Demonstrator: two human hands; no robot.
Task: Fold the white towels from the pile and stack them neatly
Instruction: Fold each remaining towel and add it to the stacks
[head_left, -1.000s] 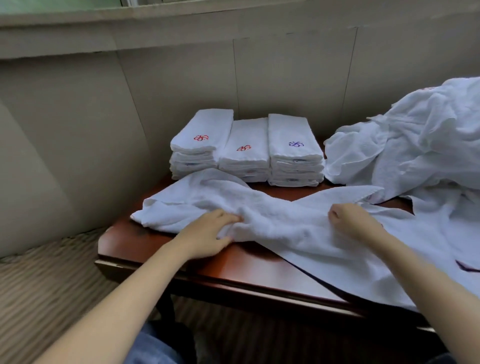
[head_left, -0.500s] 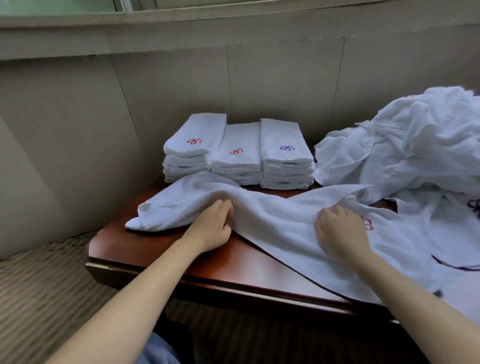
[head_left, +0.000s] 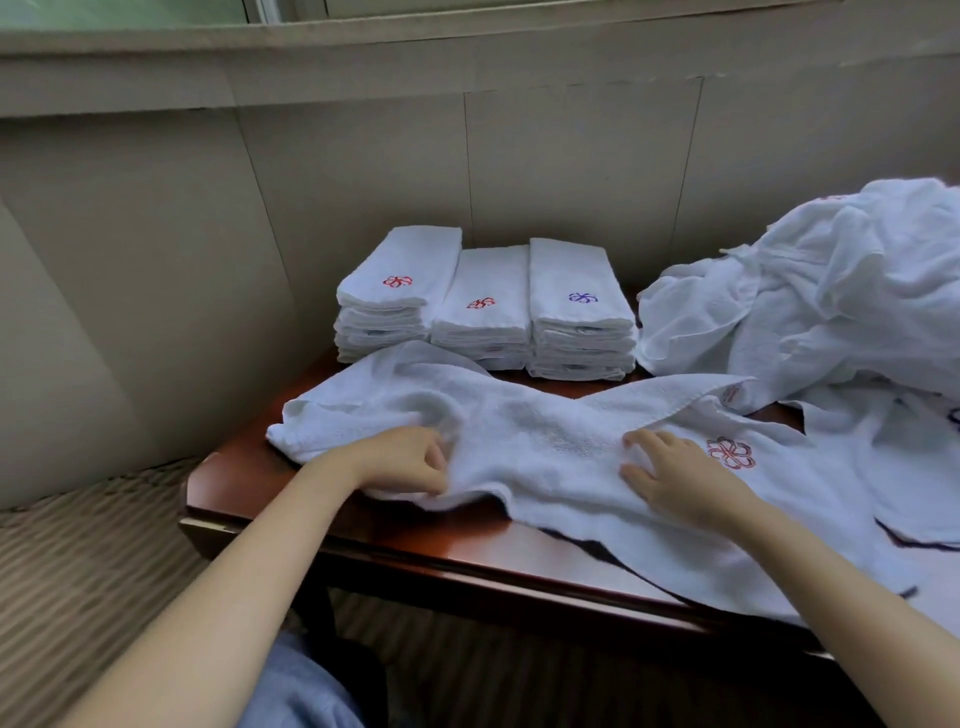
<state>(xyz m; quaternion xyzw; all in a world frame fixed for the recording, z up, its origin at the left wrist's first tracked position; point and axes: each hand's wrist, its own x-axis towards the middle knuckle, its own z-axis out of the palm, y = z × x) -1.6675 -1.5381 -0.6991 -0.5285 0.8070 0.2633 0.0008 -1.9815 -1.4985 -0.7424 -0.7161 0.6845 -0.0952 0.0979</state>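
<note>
A white towel with a red flower emblem lies stretched across the brown table. My left hand grips a bunched part of its near edge, fingers curled round the cloth. My right hand lies flat on the towel with fingers spread, just left of the emblem. Three stacks of folded white towels stand side by side at the back of the table. A crumpled pile of white towels sits at the back right.
More loose white towels hang over the table's right side. A beige panelled wall runs close behind the stacks. Striped carpet lies to the left, beyond the table's left edge.
My left hand went from lying on the towel to gripping its near edge. My right hand stays flat on the cloth, and the red emblem now shows fully beside it.
</note>
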